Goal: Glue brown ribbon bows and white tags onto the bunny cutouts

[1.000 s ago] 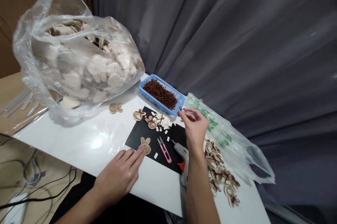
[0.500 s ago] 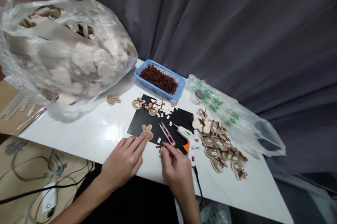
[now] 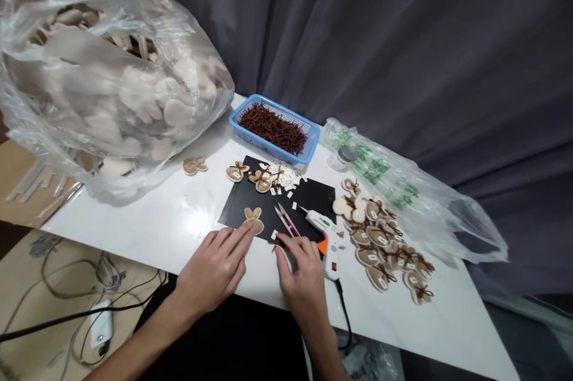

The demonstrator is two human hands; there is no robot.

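Observation:
My left hand (image 3: pixel 212 267) lies with stretched fingers, its fingertips on the lower part of a beige bunny-head felt piece (image 3: pixel 253 214) at the front edge of a black mat (image 3: pixel 233 205). Between the thumb and forefinger of my right hand (image 3: pixel 302 279) is a small brown ribbon bow (image 3: pixel 274 243), partly covered by the fingers. Just beyond that hand lie pink-handled thread snips (image 3: pixel 286 221) and a small white label (image 3: pixel 274 234). A white glue gun (image 3: pixel 330 246) with an orange trigger rests to its right, nozzle pointing to the far left.
A blue basket (image 3: pixel 308 151) of brown bows stands at the back. White labels (image 3: pixel 286 177) lie on the mat. Finished bunny pieces (image 3: pixel 380 237) pile up at right, near a small jar (image 3: pixel 344 157) and plastic bag (image 3: pixel 403 187). A big bag (image 3: pixel 147 88) of felt shapes sits left.
The camera view has shifted slightly. My right thumb and forefinger have spread a little around the bow, close to the mat's front edge. My left hand stays on the bunny piece.

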